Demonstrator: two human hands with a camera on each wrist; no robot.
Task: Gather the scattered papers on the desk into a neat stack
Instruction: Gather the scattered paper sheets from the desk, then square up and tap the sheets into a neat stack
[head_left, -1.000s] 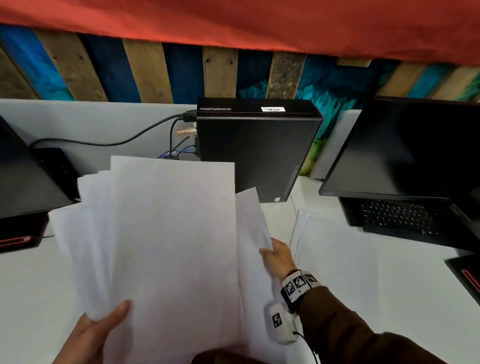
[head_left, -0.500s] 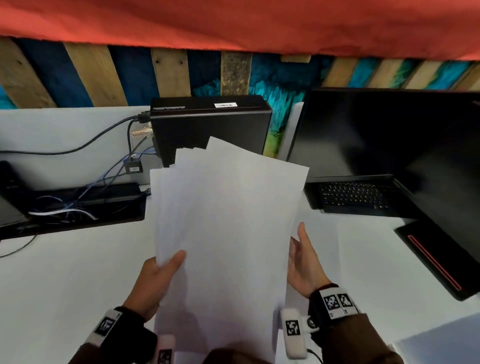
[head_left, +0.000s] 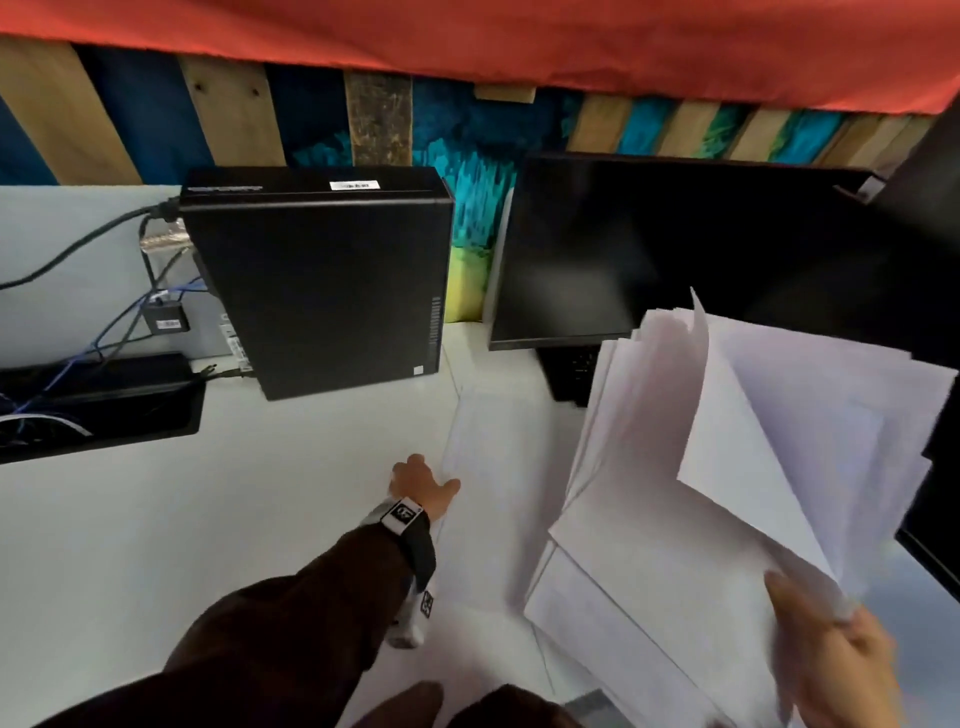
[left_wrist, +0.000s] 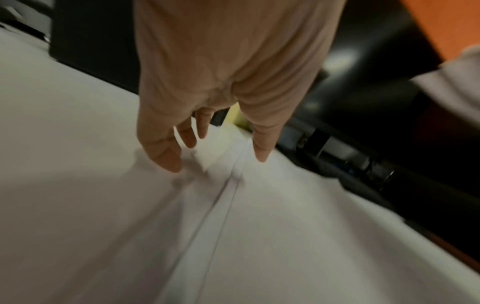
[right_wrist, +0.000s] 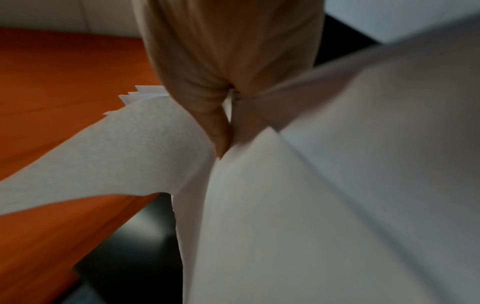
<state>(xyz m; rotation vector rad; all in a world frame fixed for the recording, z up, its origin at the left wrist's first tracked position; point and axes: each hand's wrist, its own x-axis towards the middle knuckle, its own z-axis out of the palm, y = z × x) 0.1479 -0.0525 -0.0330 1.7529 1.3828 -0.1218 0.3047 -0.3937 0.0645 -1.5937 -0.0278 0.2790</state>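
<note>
Papers split between hand and counter

The right hand (head_left: 836, 670) is pinching a fanned sheaf of papers (head_left: 727, 441) above the counter (head_left: 208, 519); the left hand (head_left: 421, 488), fingers (left_wrist: 161, 150) spread, is touching loose sheets (head_left: 498, 493) lying flat there.

The desk (head_left: 156, 519) has a computer box (head_left: 317, 280) standing at the far left. A screen (head_left: 649, 249) stands to its right. Flat papers (head_left: 493, 493) lie on the desk in the middle, near the screen. The left hand (head_left: 421, 488) rests at their left edge. The right hand (head_left: 841, 660) holds a bunch of papers (head_left: 727, 441) up on the right.
</note>
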